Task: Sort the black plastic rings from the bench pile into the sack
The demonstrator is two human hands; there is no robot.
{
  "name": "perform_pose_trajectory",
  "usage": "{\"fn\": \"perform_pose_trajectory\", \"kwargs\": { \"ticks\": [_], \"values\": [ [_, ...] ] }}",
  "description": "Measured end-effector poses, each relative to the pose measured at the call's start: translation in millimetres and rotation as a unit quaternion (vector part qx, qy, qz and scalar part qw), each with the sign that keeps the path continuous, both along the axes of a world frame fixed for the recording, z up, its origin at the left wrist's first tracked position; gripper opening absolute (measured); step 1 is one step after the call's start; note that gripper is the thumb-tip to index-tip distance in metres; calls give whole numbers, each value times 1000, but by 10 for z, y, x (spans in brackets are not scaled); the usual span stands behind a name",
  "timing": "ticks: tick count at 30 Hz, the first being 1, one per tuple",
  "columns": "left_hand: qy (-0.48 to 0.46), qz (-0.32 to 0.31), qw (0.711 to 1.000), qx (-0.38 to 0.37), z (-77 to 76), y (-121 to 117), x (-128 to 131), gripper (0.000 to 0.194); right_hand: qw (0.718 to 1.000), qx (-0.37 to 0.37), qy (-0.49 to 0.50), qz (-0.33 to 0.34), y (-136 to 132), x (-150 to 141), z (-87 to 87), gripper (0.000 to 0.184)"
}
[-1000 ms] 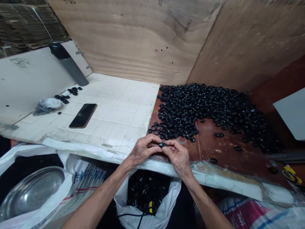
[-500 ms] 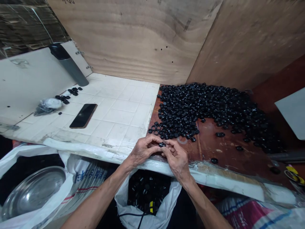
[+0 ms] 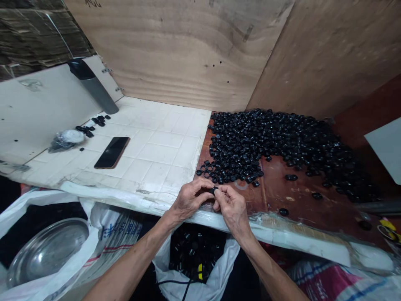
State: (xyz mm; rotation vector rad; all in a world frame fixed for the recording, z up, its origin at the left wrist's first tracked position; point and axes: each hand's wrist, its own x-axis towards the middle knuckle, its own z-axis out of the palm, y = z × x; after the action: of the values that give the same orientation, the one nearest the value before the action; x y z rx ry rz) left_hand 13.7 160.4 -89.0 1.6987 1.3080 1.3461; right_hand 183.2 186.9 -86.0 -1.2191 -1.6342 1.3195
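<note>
Both hands meet above the table's front edge, around one small black round plastic part. My left hand pinches it between thumb and forefinger from the left. My right hand closes on its right side, and the fingers partly cover it. Just beyond the fingers lies a large pile of similar black parts, spread over the brown board. Below my wrists a white sack stands open with many black parts inside.
On the white tiled surface lie a phone, a plastic-wrapped bundle and a grey bottle. A metal bowl sits in another sack at the lower left. Yellow-handled scissors are at the right edge. Wooden panels rise behind.
My right fingers have shifted slightly and now cover more of the black part, which both hands still hold. The view has moved a little; the pile looks the same.
</note>
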Motion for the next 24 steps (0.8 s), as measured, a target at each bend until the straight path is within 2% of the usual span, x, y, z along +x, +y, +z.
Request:
{"fn": "perform_pose_trajectory", "kwargs": {
  "ticks": [2, 5, 6, 8, 12, 15, 18, 21, 24],
  "values": [
    [-42, -4, 998, -47, 19, 8, 2, 16, 996, 84, -26, 17, 40, 30, -14, 21],
    [-131, -17, 982, -133, 42, 13, -3, 19, 965, 252, -29, 70, 118, 79, -2, 19],
    [-152, -20, 977, -149, 43, 11, -7, 19, 953, 288, -25, 87, 140, 88, 9, 21],
    [-167, -22, 974, -151, 39, 6, -13, 20, 944, 315, -28, 100, 164, 87, 36, 20],
    [-111, -15, 991, -67, 14, -5, -19, 16, 956, 274, -83, 63, 134, 28, 84, 18],
    [-31, -6, 999, 5, -21, -5, -20, 15, 966, 225, -122, 39, 106, -19, 109, 26],
    [12, -8, 998, 54, -62, 3, -22, 15, 979, 140, -143, 36, 124, -48, 122, 40],
    [25, -17, 997, 72, -79, 12, -22, 14, 988, 61, -134, 53, 165, -68, 103, 53],
    [10, -18, 999, 41, -61, 19, -15, 14, 989, 61, -132, 34, 182, -68, 58, 52]
  ]
}}
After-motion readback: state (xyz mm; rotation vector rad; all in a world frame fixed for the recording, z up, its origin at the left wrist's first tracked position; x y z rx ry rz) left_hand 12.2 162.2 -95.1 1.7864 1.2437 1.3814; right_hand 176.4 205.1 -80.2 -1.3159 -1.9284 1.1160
